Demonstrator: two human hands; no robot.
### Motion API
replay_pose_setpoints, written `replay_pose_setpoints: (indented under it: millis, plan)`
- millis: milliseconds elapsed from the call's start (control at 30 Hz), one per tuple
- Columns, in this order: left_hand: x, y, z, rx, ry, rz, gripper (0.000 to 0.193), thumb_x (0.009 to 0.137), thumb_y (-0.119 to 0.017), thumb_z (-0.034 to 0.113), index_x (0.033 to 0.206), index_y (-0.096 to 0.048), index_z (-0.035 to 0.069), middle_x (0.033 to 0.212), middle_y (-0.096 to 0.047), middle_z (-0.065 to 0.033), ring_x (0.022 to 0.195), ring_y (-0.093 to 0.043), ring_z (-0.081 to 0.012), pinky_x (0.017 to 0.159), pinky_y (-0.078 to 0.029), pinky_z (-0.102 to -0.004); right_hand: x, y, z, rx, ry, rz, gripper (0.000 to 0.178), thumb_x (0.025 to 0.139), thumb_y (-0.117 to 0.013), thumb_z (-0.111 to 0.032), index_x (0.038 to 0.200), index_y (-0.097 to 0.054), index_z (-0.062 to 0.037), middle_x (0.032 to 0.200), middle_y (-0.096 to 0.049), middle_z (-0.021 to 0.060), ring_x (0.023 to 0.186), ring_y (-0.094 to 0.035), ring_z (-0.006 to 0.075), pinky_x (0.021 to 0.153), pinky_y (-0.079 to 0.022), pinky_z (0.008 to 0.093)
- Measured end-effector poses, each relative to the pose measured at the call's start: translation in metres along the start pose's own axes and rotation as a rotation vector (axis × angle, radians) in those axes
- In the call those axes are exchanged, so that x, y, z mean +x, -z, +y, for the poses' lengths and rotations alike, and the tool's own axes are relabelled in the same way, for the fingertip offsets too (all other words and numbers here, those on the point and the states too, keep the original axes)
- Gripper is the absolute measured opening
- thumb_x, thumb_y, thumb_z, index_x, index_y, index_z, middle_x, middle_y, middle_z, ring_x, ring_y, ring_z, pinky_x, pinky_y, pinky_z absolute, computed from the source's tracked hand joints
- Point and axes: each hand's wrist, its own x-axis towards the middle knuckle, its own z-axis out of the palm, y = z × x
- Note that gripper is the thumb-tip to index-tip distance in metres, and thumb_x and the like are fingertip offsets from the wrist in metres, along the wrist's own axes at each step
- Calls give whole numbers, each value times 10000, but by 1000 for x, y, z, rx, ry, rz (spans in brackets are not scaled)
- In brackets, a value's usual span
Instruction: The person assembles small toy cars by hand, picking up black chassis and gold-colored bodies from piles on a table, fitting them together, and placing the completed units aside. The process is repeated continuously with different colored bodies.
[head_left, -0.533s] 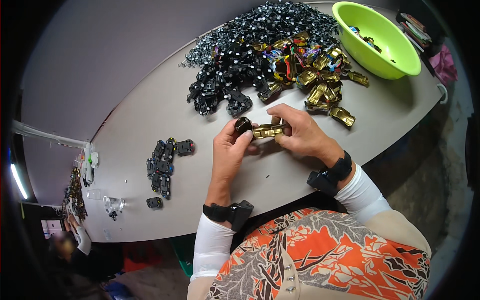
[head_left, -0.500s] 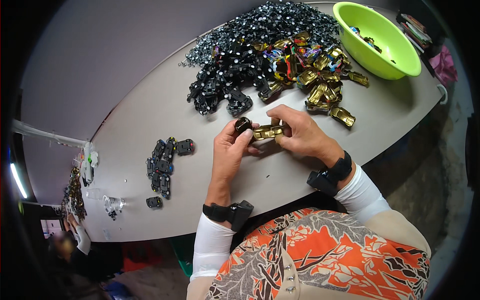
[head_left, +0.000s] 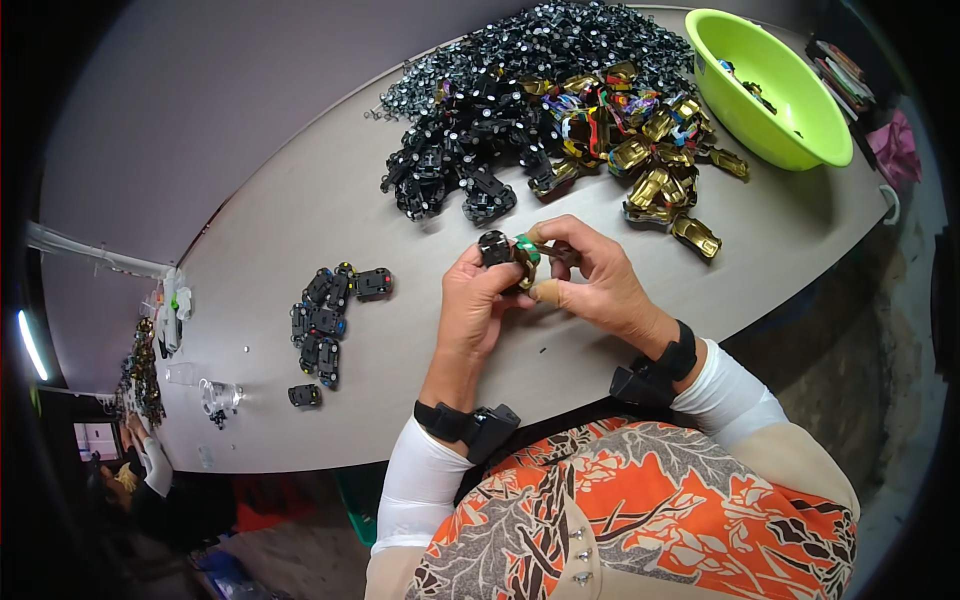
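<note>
Above the table's near side, both of my hands are closed and almost touching. My left hand [head_left: 472, 305] grips a black toy car chassis [head_left: 493, 246] between thumb and fingers. My right hand [head_left: 605, 288] pinches a toy car body shell [head_left: 527, 252], green outside with gold showing at its edge. The shell is tilted right beside the chassis, partly covered by my fingers. Whether the two parts touch cannot be made out. Farther up lie a heap of black chassis [head_left: 440, 165] and a heap of gold-lined, multicoloured shells [head_left: 660, 185].
Small dark and silvery parts [head_left: 560, 45] are heaped at the back. A lime-green basin [head_left: 815, 125] with a few pieces stands at the far right. Several black toy cars [head_left: 325, 322] lie to the left, near a clear plastic cup [head_left: 215, 397]. Another person [head_left: 150, 480] sits at the far left.
The shell in my right hand has been turned, from its gold inside showing to its green outside. My hands stay close together in nearly the same place; the view has shifted slightly.
</note>
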Motion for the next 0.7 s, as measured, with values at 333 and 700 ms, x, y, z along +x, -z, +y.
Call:
replay_pose_setpoints:
  millis: [333, 700]
  plan:
    - [-6, -7, -15, 279, -98, -82, 218, 802, -578, -24, 1016, -543, -11, 873, -626, -70, 679, -612, -119, 541, -534, -235, -1, -2, 0, -58, -42, -5, 291, 702, -664, -38, 959, -528, -23, 781, -552, -1, 590, -436, 23, 514, -394, 183]
    - [-7, 4, -4, 92, 24, -164, 281, 887, -559, 137, 1128, -552, -8, 965, -627, -80, 774, -620, -122, 650, -564, -251, 2, 4, -3, -112, -139, 31, 227, 704, -646, -12, 912, -561, 14, 769, -527, 15, 627, -479, 40, 520, -438, 194]
